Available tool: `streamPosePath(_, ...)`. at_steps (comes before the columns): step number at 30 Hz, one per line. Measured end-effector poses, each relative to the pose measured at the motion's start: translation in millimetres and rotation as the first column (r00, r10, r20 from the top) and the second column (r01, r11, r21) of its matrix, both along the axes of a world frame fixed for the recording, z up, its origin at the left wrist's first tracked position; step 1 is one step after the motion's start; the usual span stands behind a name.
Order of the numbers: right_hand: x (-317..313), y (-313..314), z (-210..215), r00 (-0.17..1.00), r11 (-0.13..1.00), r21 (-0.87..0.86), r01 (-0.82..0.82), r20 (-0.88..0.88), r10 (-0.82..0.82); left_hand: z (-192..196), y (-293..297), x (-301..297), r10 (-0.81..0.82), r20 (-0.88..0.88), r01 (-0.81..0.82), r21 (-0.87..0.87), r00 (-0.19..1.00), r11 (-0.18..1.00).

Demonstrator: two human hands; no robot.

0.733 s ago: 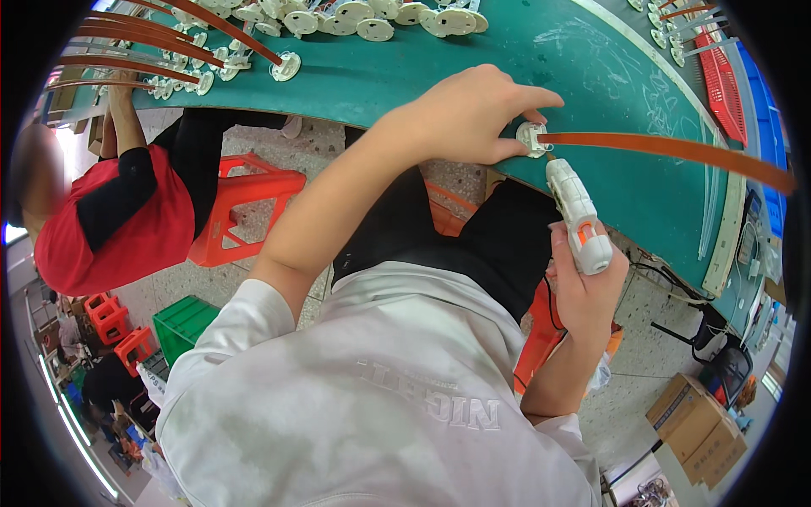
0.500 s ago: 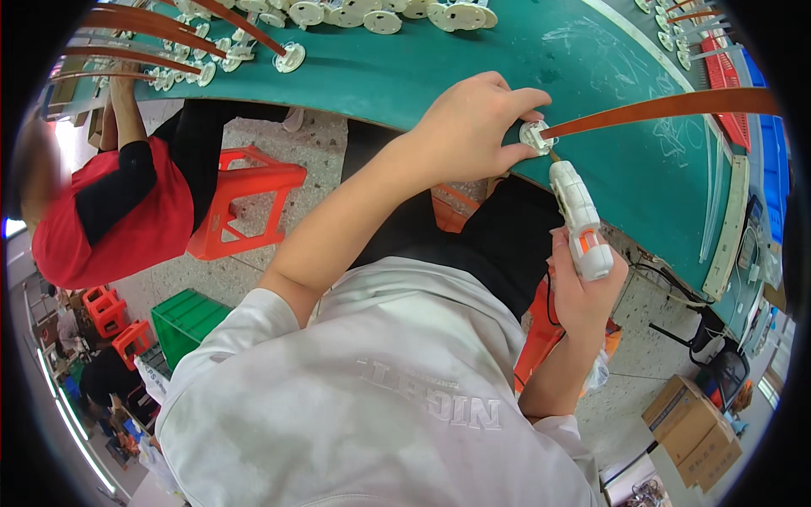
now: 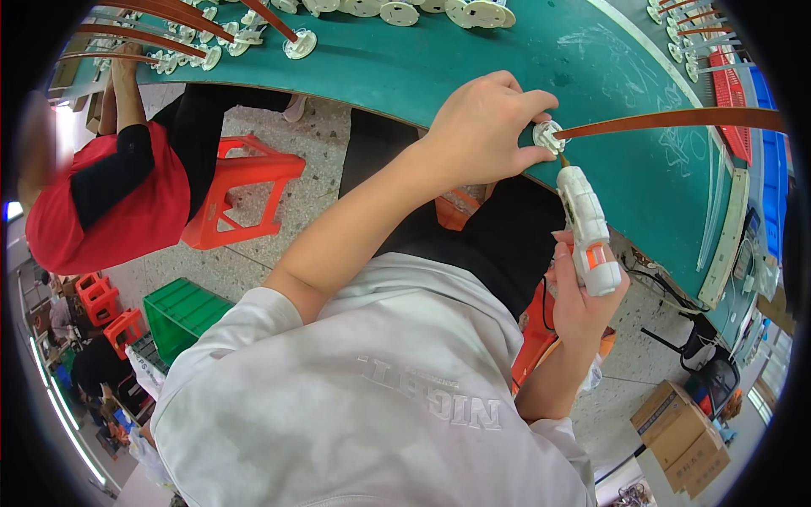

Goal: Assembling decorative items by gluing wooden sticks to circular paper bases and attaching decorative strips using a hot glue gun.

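Note:
My left hand (image 3: 481, 127) pinches the rim of a small round white plastic base (image 3: 547, 139) between thumb and fingers, at the near edge of the green table. From the base a long brown flat strip (image 3: 676, 120) runs off to the right. My right hand (image 3: 581, 317) is wrapped round a white hot glue gun (image 3: 583, 203) with an orange part near the grip. Its nozzle points away from me and meets the lower side of the base, or lies very close to it. Whether glue is coming out is too small to see.
The green tabletop (image 3: 422, 72) carries several similar white bases with strips (image 3: 300, 44) at the far left and white discs (image 3: 477, 13) at the back. A red basket (image 3: 731, 110) stands at the right. Another person (image 3: 118, 194) sits on the left near a red stool (image 3: 241, 190).
The whole view has shifted slightly. Both hands keep their grip, with the glue gun's nozzle still at the base.

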State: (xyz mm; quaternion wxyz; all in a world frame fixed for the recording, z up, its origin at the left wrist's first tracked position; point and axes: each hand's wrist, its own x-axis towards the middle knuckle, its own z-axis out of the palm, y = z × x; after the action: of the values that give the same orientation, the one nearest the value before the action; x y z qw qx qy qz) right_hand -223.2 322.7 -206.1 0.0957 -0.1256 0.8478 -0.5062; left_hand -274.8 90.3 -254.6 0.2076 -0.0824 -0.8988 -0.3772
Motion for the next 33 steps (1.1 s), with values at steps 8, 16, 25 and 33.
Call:
streamPosePath(8, -1.3, -6.7, -7.4, 0.994, 0.994, -0.042, 0.103, 0.027, -0.102, -0.6, -0.2, 0.4, 0.0, -0.026, -0.001, -0.037, 1.0, 0.999)
streamPosePath(16, 0.9, -7.2, -10.6, 0.997, 0.997, 0.0, 0.08, 0.007, -0.08, -0.3, -1.7, 0.4, -0.006, 0.0, 0.006, -0.031, 1.0, 0.999)
streamPosePath(25, 0.0, -10.7, -19.2, 0.992, 0.988, 0.12, 0.093, -0.093, -0.082, 0.3, -2.1, -0.2, -0.012, 0.006, 0.012, -0.037, 1.0, 0.999)
streamPosePath(33, -0.6, -14.3, -18.2, 0.985, 0.982, 0.167, 0.088, -0.164, -0.06, 1.4, -2.5, 0.3, -0.016, 0.011, 0.016, -0.035, 1.0, 0.999)
